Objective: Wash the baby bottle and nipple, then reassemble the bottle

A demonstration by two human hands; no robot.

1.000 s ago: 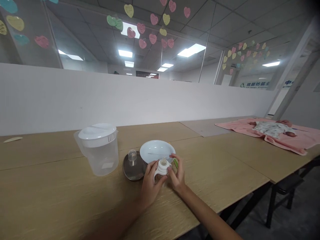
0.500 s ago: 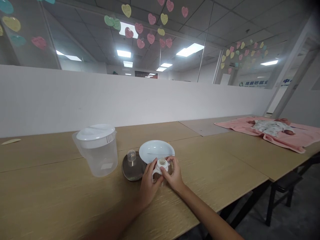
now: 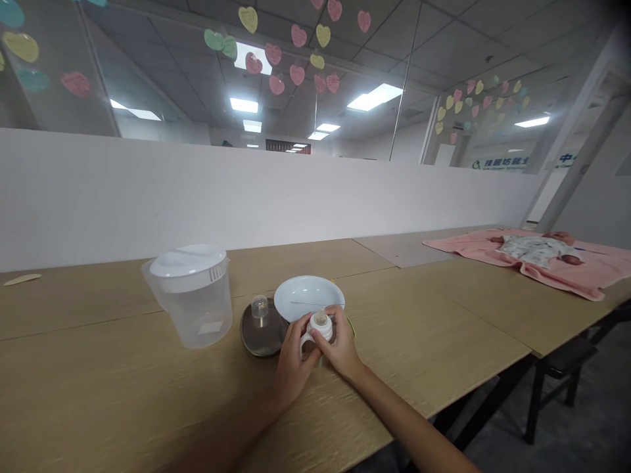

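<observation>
Between my two hands is a baby bottle [image 3: 321,324] with a white collar, side handles and a pale nipple on top. My left hand [image 3: 296,358] wraps round its left side and handle. My right hand [image 3: 342,345] is closed on the right side, thumb against the collar. Most of the bottle's body is hidden by my fingers. Just behind my hands sits a white bowl [image 3: 308,288] with a thin stick-like thing in it. A dark round tray [image 3: 266,338] lies left of the bowl, and on it stands a clear dome-shaped cap [image 3: 259,307].
A clear plastic pitcher [image 3: 204,315] with a white lid stands left of the tray. At the far right a baby-like figure in patterned clothes [image 3: 535,251] lies on a pink blanket [image 3: 582,281]. A dark stool [image 3: 562,360] is beyond the table's right edge. A white wall [image 3: 296,197] runs behind.
My right hand has turned slightly around the bottle's collar, its fingers shifting left and closer in. A bit of green-yellow edge now shows beside the right fingers.
</observation>
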